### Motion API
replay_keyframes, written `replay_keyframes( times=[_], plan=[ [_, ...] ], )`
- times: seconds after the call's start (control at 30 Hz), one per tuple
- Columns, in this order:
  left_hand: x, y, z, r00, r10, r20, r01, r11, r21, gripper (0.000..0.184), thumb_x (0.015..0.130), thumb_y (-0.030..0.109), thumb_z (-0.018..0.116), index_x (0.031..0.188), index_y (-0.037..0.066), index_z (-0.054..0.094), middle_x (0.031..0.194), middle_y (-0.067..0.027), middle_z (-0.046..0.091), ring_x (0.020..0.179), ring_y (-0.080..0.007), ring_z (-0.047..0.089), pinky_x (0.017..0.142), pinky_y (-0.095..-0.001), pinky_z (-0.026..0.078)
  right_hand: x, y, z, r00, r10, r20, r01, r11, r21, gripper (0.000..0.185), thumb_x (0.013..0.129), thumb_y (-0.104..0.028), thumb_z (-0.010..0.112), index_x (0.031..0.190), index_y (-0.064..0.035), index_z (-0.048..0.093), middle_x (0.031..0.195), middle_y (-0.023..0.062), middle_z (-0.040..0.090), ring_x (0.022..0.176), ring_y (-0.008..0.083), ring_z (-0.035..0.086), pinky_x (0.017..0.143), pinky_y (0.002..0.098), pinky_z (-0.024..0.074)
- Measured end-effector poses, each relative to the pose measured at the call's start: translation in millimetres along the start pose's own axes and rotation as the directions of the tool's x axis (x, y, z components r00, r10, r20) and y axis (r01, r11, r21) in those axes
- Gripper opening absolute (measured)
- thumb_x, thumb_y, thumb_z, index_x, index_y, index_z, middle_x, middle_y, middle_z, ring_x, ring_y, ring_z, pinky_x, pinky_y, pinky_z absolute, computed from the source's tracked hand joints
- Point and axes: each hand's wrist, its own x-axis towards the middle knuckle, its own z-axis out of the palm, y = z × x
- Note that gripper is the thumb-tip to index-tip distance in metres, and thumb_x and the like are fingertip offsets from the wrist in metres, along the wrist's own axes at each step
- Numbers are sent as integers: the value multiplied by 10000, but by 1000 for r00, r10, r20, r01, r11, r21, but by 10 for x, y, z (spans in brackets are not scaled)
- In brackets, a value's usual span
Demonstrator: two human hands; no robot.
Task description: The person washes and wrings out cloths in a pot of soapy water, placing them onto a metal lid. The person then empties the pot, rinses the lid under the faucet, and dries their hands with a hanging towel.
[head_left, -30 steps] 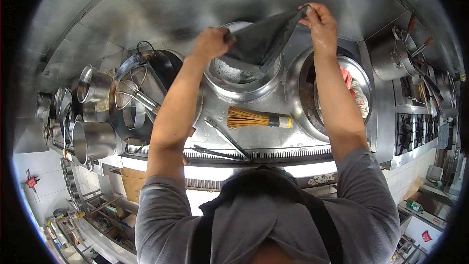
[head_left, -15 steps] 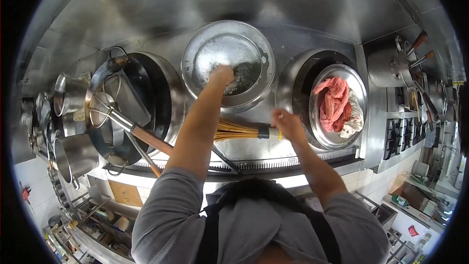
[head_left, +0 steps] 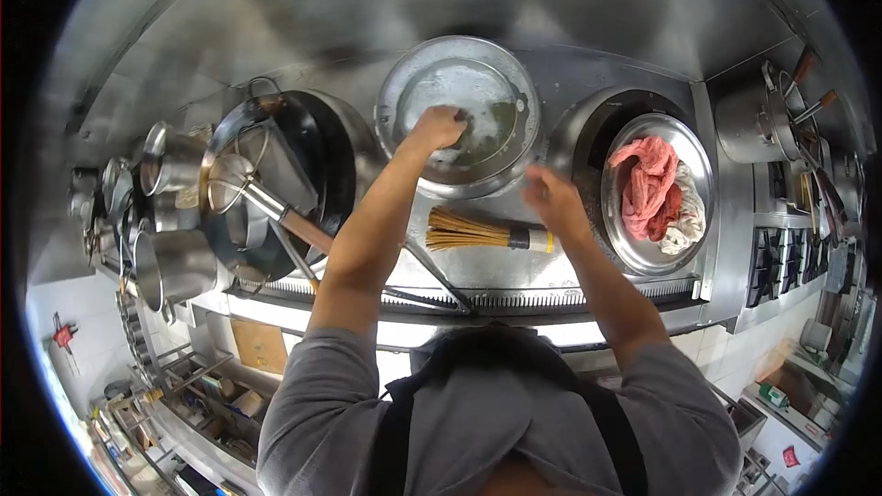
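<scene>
My left hand [head_left: 442, 127] hangs over the round metal basin [head_left: 395, 165] in the middle, its fingers curled closed near a patch of greenish, cloudy water [head_left: 487, 129]. Something small and dark shows at the fingertips, too unclear to name. To the right of the basin, my right hand [head_left: 555, 200] hovers with nothing visible in it, thumb and fingers slightly apart. Below the basin lies a bamboo wok brush [head_left: 470, 231] with a dark and pale bound handle; neither hand touches it.
At right, a metal dish [head_left: 625, 248] with a pink cloth [head_left: 648, 184] and a whitish cloth [head_left: 684, 220] rests on a large wok. At left, a dark wok [head_left: 225, 230] holds strainers, whose long handles [head_left: 303, 228] reach toward my left arm. Pots [head_left: 170, 266] stand further left.
My left hand has lifted a little from the water's surface, which looks calmer. My right hand has moved up from beside the brush handle toward the basin's rim. The view has shifted slightly.
</scene>
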Motion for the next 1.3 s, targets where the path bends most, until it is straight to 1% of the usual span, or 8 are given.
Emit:
replay_keyframes(
  times=[0.23, 0.37, 0.5, 0.63, 0.83, 1.03, 1.2, 1.3],
  plan=[
    [-1252, 839, -1321, 960, 22, -278, -246, 540, -805, 337, 865, 186, 659, 1121, -31, 633, 996, -83, 662, 901, -171, 604, 791, -326, 470, 833, -879, 215, 972, -185, -147, 158, 971, -180, 807, 679, -206, 791, 1374, -31, 421, 1317, 198, 510, 1220, 304, 504, 1007, 394, 405],
    [-1905, 996, -1436, 916, -222, -334, -338, 21, -941, 723, 789, 238, 746, 1346, -76, 408, 1180, -199, 589, 1026, -273, 574, 865, -354, 452, 883, -1108, 149, 997, -56, 59, 50, 994, 96, 645, 688, -254, 795, 1233, 0, 562, 1166, 217, 620, 1117, 312, 587, 963, 418, 432],
    [-2245, 719, -1103, 879, -364, -308, -430, -327, -842, 830, 764, 266, 753, 1392, -74, 331, 1249, -256, 533, 1109, -325, 543, 887, -365, 446, 1084, -252, 155, 990, -137, -45, 127, 977, -174, 445, 804, -181, 619, 1211, -6, 583, 1102, 236, 642, 1030, 367, 604, 899, 428, 444],
    [-2381, 350, -496, 839, -541, -57, -152, -133, -979, 695, 796, 286, 707, 1354, -25, 435, 1281, -206, 532, 1106, -307, 550, 853, -376, 459, 541, -1026, 161, 991, 124, -56, -72, 828, 556, 651, 721, 29, 493, 1362, -27, 396, 1098, 155, 610, 906, 228, 633, 789, 299, 533],
    [-2286, 508, 291, 998, -39, 52, 13, -663, -749, 450, 917, 428, 505, 1256, 137, 563, 1169, -89, 623, 1011, -212, 621, 818, -355, 517, 183, -986, 521, 997, 76, -28, -30, 662, 749, 480, 824, -11, 508, 1301, -34, 457, 1180, 156, 567, 1050, 279, 590, 925, 405, 489],
    [-1981, 362, 625, 970, -241, -20, -203, -768, -607, 288, 865, 242, 619, 1076, 46, 616, 952, -53, 674, 813, -186, 661, 727, -358, 539, -520, -1008, 848, 997, -54, 53, 2, 722, 691, 392, 908, -98, 502, 1290, -13, 482, 1236, 158, 537, 1124, 298, 543, 966, 412, 453],
    [-2179, 370, 521, 836, -547, -32, -414, -593, -691, 327, 802, 86, 660, 1113, 11, 590, 929, -77, 662, 821, -198, 644, 713, -340, 524, -1024, -711, 835, 953, -247, 174, 207, 953, 219, 600, 869, -35, 615, 1410, -45, 357, 1369, 172, 447, 1232, 307, 468, 1032, 394, 371],
    [-2302, 526, 449, 826, -563, -34, -417, -568, -709, 345, 799, 112, 668, 1121, 11, 593, 931, -88, 658, 816, -198, 639, 716, -343, 519, -1196, -834, 1048, 937, -310, 160, 228, 891, 392, 860, 731, -13, 764, 1435, 4, 270, 1422, 211, 369, 1254, 311, 449, 1054, 403, 359]
  ],
)
